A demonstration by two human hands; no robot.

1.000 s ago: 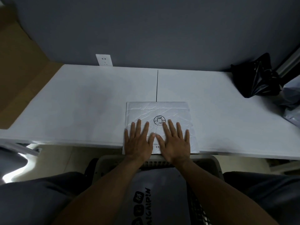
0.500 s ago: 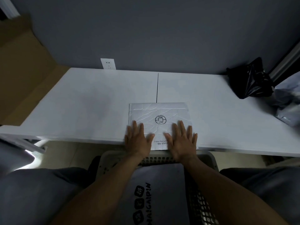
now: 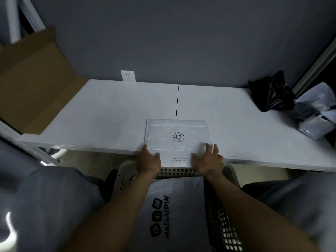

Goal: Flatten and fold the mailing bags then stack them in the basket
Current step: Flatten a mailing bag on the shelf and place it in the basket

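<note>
Right hand (image 3: 209,159) lies flat, fingers spread, on the near right corner of the white mailing bag (image 3: 177,137). Left hand (image 3: 148,159) covers the near left corner, grip unclear. The bag overhangs the table (image 3: 100,115) edge above the basket (image 3: 125,169), likely ready to slide in.

Open white table (image 3: 109,110) stretches left of, right of and beyond the white mailing bag (image 3: 177,135). Far to its right, a black plastic bag (image 3: 271,95) and crumpled grey mailing bags (image 3: 316,122) block the way. The grey wall (image 3: 181,42) closes the side beyond it. Below its near edge sits the basket (image 3: 125,167), filled by a grey printed bag (image 3: 174,206). The left hand (image 3: 149,159) and right hand (image 3: 209,159) cover its 2 near corners.
</note>
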